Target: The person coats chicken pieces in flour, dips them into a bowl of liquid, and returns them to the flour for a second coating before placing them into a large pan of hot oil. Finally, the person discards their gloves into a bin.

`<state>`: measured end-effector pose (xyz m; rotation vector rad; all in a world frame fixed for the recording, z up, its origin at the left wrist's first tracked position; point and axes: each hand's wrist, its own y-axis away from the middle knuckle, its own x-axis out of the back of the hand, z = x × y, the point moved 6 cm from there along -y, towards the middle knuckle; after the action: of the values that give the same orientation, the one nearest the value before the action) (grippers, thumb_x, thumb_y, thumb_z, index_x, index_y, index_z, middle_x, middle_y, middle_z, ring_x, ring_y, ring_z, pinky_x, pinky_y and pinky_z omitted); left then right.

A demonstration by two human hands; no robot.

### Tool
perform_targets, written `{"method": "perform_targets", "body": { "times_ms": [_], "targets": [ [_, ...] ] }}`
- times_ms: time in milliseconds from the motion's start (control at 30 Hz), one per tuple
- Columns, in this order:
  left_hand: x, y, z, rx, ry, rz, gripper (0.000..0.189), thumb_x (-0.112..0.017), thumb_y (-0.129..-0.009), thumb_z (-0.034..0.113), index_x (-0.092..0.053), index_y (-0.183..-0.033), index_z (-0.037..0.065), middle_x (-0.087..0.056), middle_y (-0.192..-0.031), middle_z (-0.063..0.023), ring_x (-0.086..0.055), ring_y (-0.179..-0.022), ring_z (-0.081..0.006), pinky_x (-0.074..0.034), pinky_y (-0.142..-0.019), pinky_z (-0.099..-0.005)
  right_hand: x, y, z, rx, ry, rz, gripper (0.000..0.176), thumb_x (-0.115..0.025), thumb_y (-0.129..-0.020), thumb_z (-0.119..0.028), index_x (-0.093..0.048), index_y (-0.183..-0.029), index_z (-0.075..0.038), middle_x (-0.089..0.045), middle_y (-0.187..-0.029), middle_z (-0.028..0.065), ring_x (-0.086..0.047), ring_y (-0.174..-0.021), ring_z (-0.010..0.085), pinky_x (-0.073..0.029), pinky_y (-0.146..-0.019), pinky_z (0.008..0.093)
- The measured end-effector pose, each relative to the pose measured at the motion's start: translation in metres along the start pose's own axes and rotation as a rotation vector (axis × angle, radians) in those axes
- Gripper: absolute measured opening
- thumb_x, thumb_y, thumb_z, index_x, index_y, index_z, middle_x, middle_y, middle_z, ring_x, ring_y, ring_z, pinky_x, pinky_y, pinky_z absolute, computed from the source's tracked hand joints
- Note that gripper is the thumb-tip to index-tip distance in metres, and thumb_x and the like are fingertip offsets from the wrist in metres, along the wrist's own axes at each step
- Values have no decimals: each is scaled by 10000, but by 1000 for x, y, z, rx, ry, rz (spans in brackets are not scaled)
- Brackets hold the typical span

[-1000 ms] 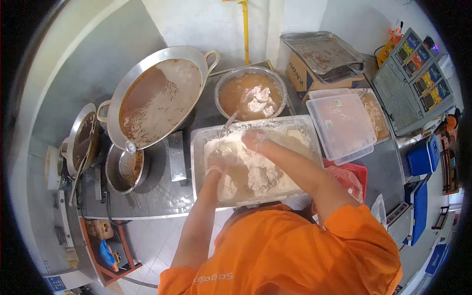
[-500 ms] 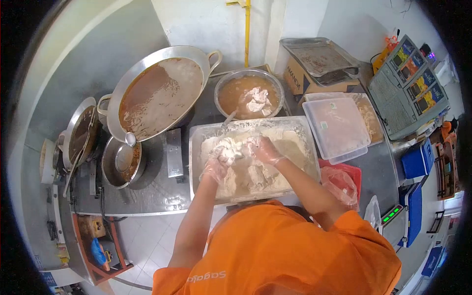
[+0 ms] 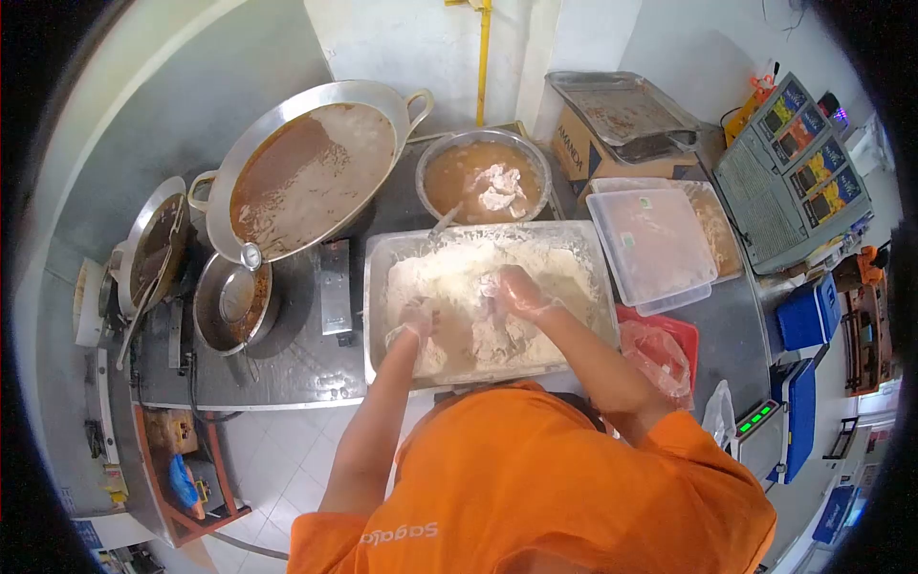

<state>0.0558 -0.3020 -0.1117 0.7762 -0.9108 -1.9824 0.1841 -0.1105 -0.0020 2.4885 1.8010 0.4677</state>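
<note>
The floured lump in the tray, probably soft and slippery, seemed best cupped underneath; whether the left hand or right hand had fingers together or apart, I couldn't tell.

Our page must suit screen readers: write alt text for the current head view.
Left hand and right hand in clear gloves reach over white powder in a rectangular metal tray; beyond sits a round steel bowl of brown liquid, beside a two-handled silver pan.
</note>
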Motion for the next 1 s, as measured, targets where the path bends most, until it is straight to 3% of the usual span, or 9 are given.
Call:
{"method": "perform_targets", "body": {
  "times_ms": [33, 100, 333, 500, 633, 700, 800, 900, 1000],
  "targets": [
    [9, -36, -7, -12, 3, -3, 512, -469, -973, 322, -415, -1399, 43, -509, -1384, -173, -533, -1240, -280, -386, -1092, -379, 9, -3, -8, 45, 142, 117, 216, -649, -845, -187, -694, -982, -27, -676, -864, 172, -648, -792, 310, -507, -745, 406],
    [17, -96, -5, -674, -1498, 286, 526, -480, -954, 340, -429, -1386, 45, -536, -1345, -197, -548, -1224, -297, -417, -1051, -376, 25, -10, -20, 91, 293, 220, 221, -630, -861, -217, -688, -925, -14, -664, -849, 181, -632, -782, 334, -496, -744, 419],
    [-79, 13, 41, -772, -1063, -18, 678, -681, -821, 433, -491, -1333, 32, -587, -1251, -224, -570, -1163, -338, -450, -976, -422, 97, -94, -109, 546, 621, 483, 268, -584, -835, -93, -674, -1077, -20, -694, -998, 184, -660, -966, 349, -504, -853, 413],
    [-83, -2, 41, -637, -1271, -118, 763, -758, -738, 410, -487, -1358, 55, -653, -1081, -175, -627, -992, -324, -500, -892, -390, 86, -167, -62, -7, 1001, 111, 315, -541, -842, -74, -663, -1125, -12, -654, -1092, 247, -638, -1035, 373, -501, -893, 434],
    [-78, 4, 50, -505, -1423, -103, 848, -722, -739, 509, -450, -1405, 60, -644, -1153, -185, -618, -1060, -330, -492, -919, -396, 61, -132, -70, 41, 825, 126, 259, -548, -841, -130, -671, -1025, 4, -661, -1015, 252, -641, -1003, 378, -497, -874, 468],
    [-70, -10, 51, -587, -1644, -3, 893, -668, -741, 608, -458, -1409, 53, -626, -1221, -194, -599, -1125, -335, -474, -959, -401, 51, -86, -91, 473, 835, 505, 216, -537, -819, -114, -683, -924, 4, -661, -933, 260, -652, -910, 388, -502, -833, 488],
    [-53, 15, 66, -528, -1278, 170, 689, -699, -717, 545, -663, -1164, 23, -678, -1130, -188, -626, -1109, -295, -482, -954, -352, 25, -24, -58, 321, 871, 347, 203, -521, -817, -126, -669, -843, 10, -643, -846, 269, -647, -831, 396, -502, -780, 503],
    [-35, -10, 56, -753, -1473, 145, 696, -683, -734, 544, -650, -1186, 15, -672, -1141, -191, -636, -1093, -291, -490, -940, -353, -21, 19, -3, 16, 872, -246, 208, -523, -828, -138, -672, -891, -8, -645, -836, 250, -647, -805, 363, -515, -767, 470],
    [-39, -2, 59, -581, -1461, 156, 724, -677, -742, 538, -631, -1220, -3, -666, -1153, -192, -634, -1100, -272, -481, -949, -342, -48, 44, 13, -146, 835, -254, 216, -541, -818, -114, -680, -949, -14, -660, -880, 230, -650, -818, 351, -525, -793, 449]
  ]
}}
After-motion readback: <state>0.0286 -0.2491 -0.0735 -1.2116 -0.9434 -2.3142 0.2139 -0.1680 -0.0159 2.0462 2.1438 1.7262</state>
